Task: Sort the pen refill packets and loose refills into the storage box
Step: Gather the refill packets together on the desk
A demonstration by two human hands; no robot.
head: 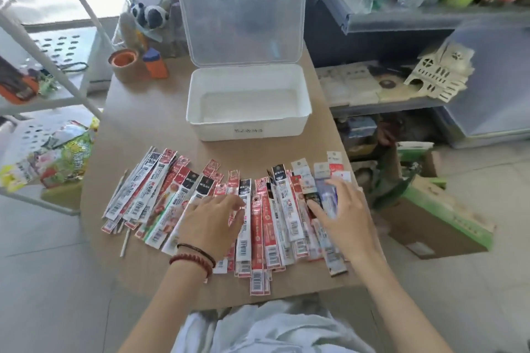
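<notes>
Fanned refill packets [268, 226] run lengthwise toward the storage box [249, 135] — right hand [344, 215] fingers wide, left hand [210, 226] curled, grip unclear.

The storage box [246, 132] stands on the far middle of the bench [160, 112], its lid [243, 17] raised upright behind it. Before the box, the refill packets [266, 226] lie in an overlapping row across the near half of the bench, from left to right. A loose refill [125, 245] lies at the row's near left end. The left hand [210, 223] lies on the middle of the row, and the right hand [344, 215] is over its right end. A tape roll [126, 64] sits at the bench's far left corner, left of the box. Shelves [401, 20] stand right of the bench, and a rack [43, 100] stands to its left.
</notes>
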